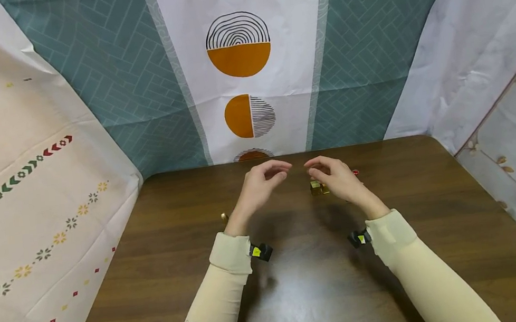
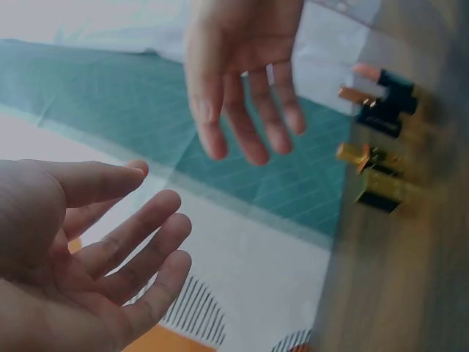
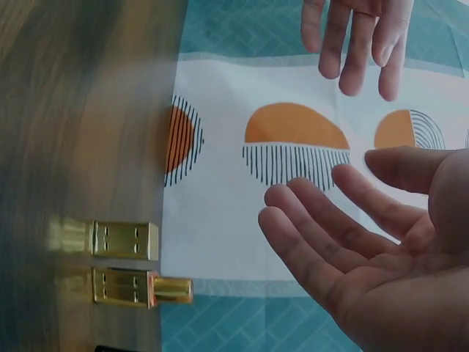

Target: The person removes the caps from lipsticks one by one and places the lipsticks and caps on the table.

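My left hand (image 1: 257, 185) hovers over the far middle of the table with its fingers relaxed and nothing in them. Facing it across a gap is my right hand (image 1: 336, 178), also empty, fingers loosely bent. In the right wrist view, a gold square case (image 3: 126, 240) stands beside a gold lipstick tube (image 3: 121, 286) with a shiny round neck. In the left wrist view, black lipstick tubes (image 2: 381, 117) with orange and pinkish tips stand near the gold ones. Seen from the head, the right hand partly hides this group. A small gold piece (image 1: 224, 217) lies near the left wrist.
The brown wooden table (image 1: 166, 277) ends at a patterned curtain (image 1: 135, 90) behind it. Cloth hangs along the left and right sides. A small red item (image 1: 355, 172) shows just beyond the right hand.
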The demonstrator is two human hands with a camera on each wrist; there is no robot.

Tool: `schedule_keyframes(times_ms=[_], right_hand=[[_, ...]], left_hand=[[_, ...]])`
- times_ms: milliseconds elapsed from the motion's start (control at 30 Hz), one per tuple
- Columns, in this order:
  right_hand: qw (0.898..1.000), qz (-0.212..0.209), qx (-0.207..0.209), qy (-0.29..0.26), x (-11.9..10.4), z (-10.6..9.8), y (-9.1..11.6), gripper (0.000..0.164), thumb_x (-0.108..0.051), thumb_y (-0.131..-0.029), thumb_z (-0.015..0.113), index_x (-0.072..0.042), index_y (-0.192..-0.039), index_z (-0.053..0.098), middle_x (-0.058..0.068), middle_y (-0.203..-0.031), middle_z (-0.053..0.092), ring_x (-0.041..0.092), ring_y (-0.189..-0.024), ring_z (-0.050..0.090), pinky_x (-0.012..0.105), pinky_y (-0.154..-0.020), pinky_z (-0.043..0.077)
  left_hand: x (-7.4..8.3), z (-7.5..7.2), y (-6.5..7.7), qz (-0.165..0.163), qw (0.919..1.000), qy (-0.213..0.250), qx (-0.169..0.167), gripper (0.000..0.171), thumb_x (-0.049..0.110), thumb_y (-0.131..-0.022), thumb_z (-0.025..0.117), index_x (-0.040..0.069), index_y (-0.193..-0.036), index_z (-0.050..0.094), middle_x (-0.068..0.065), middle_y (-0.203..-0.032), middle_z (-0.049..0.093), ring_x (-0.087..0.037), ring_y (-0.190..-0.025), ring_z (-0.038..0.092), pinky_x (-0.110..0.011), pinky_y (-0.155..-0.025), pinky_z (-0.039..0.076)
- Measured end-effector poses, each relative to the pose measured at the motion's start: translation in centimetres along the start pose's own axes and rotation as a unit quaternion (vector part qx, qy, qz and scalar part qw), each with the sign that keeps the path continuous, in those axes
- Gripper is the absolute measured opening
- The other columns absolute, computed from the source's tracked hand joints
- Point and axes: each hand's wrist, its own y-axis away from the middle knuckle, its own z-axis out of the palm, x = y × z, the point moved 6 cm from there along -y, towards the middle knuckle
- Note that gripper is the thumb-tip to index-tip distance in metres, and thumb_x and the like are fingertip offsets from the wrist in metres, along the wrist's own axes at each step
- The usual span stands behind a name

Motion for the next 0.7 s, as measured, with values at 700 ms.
schedule_keyframes(times_ms=[700], right_hand=[[0.991, -0.014, -0.092, -0.093, 1.0, 3.9, 0.0, 0.054, -0.035, -0.109, 0.056, -0.018, -0.159, 0.043, 0.008, -0.164, 0.04, 0.036, -0.143, 0.047, 0.06, -0.112, 0.04]], left_hand=[[-2.4, -4.7, 1.5, -0.061, 0.9964, -0.042, -0.04, 0.025, 0.02, -0.105, 0.065, 0.014, -0.128, 0.073, -0.005, -0.126, 0.072, -0.023, -0.115, 0.066, -0.045, -0.099, 0.052]])
